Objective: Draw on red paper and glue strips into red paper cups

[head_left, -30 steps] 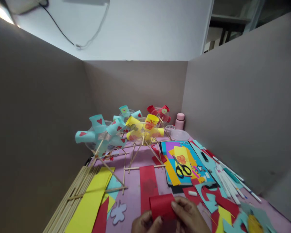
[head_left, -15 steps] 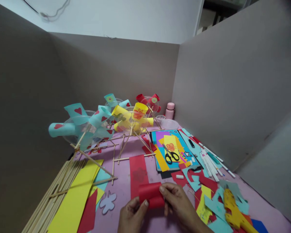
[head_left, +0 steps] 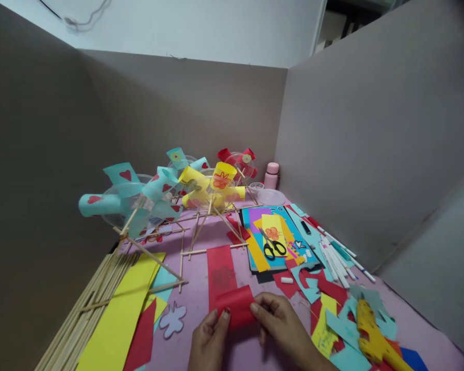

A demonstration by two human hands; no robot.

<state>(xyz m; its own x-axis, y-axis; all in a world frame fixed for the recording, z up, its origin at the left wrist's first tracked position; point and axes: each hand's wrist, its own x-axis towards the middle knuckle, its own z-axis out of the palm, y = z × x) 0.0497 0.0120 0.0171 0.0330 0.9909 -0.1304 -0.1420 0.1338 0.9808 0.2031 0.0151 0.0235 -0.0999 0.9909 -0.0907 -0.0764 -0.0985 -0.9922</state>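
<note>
Low in the middle of the head view, both my hands hold a red paper strip [head_left: 236, 306] that is curled into a roll. My left hand [head_left: 210, 337] pinches its left end and my right hand [head_left: 279, 322] grips its right end. The roll lies over the near end of a flat red paper strip [head_left: 219, 270] on the pink tabletop [head_left: 201, 304].
Several paper pinwheels on wooden sticks [head_left: 147, 201] stand at the back. Black scissors [head_left: 271, 247] lie on a stack of coloured paper. Pens [head_left: 338, 257], paper scraps and a yellow glue gun [head_left: 375, 337] are on the right. Wooden sticks [head_left: 85, 306] and yellow paper [head_left: 119, 314] lie left. Cardboard walls enclose the table.
The view dropped after the earliest frame. The red roll has shifted slightly and my fingers have closed a little more round its ends.
</note>
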